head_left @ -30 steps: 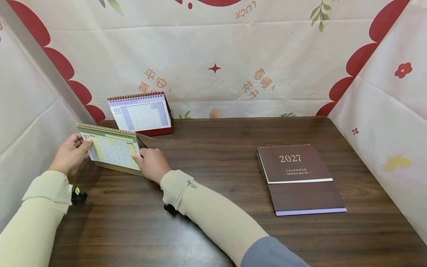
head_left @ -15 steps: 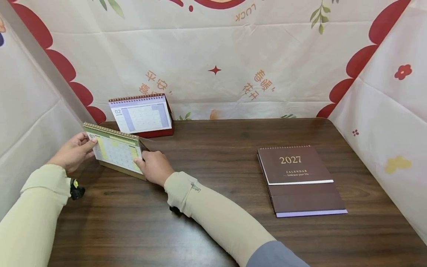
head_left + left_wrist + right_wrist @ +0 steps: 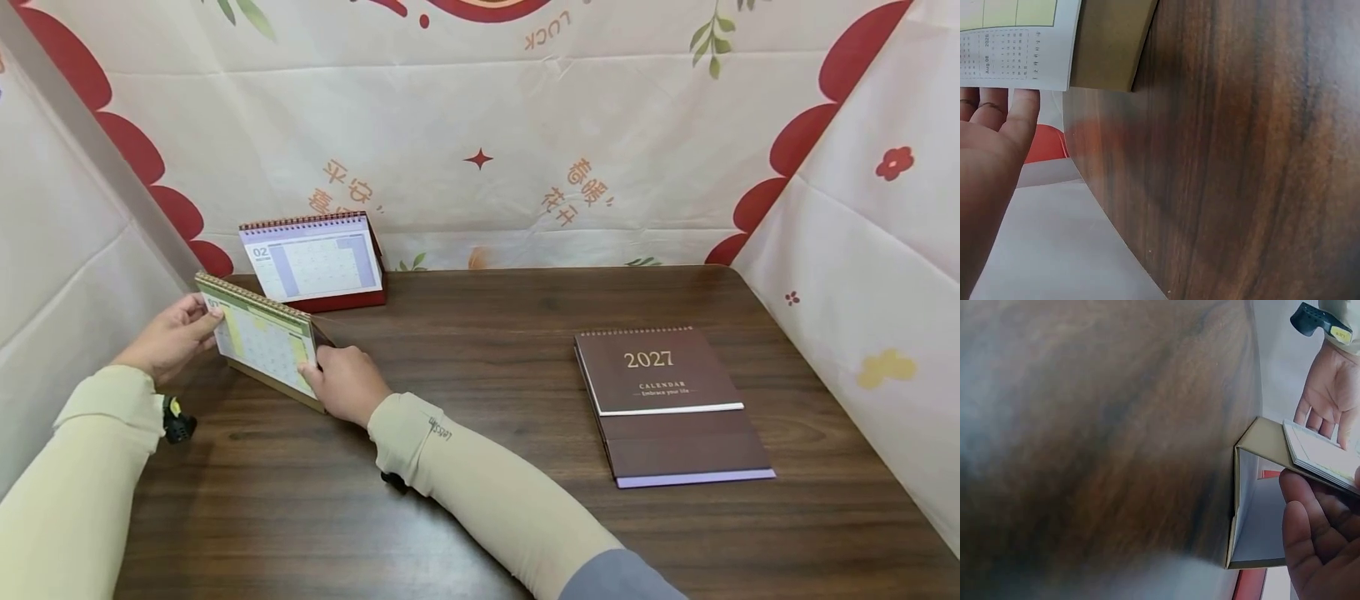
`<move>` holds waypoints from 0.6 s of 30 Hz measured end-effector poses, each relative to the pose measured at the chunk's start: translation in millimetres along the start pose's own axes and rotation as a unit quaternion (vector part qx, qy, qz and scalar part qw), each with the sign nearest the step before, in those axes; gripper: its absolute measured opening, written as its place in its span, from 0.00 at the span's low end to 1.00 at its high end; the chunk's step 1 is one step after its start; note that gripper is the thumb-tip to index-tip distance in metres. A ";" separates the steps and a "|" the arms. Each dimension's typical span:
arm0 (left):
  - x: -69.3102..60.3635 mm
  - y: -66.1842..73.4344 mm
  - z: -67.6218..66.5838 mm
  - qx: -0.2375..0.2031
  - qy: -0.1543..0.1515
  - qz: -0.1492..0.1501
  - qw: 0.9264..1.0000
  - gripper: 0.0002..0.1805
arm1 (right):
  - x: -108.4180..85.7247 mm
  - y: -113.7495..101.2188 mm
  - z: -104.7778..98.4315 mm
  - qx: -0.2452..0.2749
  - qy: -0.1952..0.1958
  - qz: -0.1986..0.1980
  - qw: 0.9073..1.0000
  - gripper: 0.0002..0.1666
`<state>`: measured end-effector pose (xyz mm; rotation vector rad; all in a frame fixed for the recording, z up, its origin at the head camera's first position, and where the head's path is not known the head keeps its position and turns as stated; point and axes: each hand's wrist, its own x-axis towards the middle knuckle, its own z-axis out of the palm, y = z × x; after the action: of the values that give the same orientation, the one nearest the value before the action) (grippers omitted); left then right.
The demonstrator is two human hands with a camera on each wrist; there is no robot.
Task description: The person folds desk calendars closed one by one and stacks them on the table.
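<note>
A green and yellow desk calendar [image 3: 262,337] stands upright and angled at the table's left. The left hand [image 3: 171,337] holds its left edge, thumb on the front page and fingers behind. At the opposite edge the right hand [image 3: 347,383] grips it, thumb on the page. In the right wrist view the right hand [image 3: 1325,534] has fingers at the open side of the tan stand [image 3: 1272,440]. The left wrist view shows the left hand [image 3: 997,144] at the page edge, above the tan base [image 3: 1110,47].
Behind it stands a purple calendar [image 3: 322,262] on a red base, close to the back cloth. A closed brown 2027 calendar [image 3: 667,383] lies flat on the wooden table [image 3: 480,358] at the right. Printed cloth walls [image 3: 480,100] enclose the back and sides.
Both hands have turned the green calendar, its right end coming nearer the front and its left end shifting slightly right. The view has shifted slightly.
</note>
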<state>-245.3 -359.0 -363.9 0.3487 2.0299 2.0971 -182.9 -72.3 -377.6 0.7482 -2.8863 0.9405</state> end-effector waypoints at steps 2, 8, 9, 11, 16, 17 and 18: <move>2.0 -0.7 -0.6 0.004 -0.012 -0.003 1.000 0.08 | -2.3 0.4 -0.4 -0.003 -0.001 0.001 1.000 0.22; 1.2 2.5 -6.0 0.014 -0.038 -0.011 0.999 0.09 | -4.1 -1.3 2.6 -0.004 -0.002 -0.006 1.000 0.22; 1.6 2.8 -5.2 0.012 -0.041 -0.010 0.999 0.09 | -4.3 -1.1 3.0 -0.007 0.001 -0.008 1.000 0.22; 3.1 2.2 -2.6 0.003 -0.043 -0.006 0.999 0.09 | -5.0 -0.7 3.4 -0.012 0.006 -0.012 1.000 0.21; 8.8 -1.9 4.8 -0.013 -0.034 -0.003 0.999 0.10 | -6.2 -1.0 2.5 -0.022 0.005 -0.010 1.000 0.20; 9.4 -2.7 5.6 -0.016 -0.031 -0.002 0.999 0.10 | -6.3 -1.5 2.5 -0.024 0.002 -0.010 1.000 0.20; 9.6 -3.3 6.0 -0.019 -0.030 -0.002 0.999 0.10 | -6.5 -2.0 2.6 -0.025 -0.001 -0.009 1.000 0.20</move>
<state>-252.7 -350.2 -366.8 0.3952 1.9539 2.0931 -175.9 -72.3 -379.6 0.7705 -2.8880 0.8638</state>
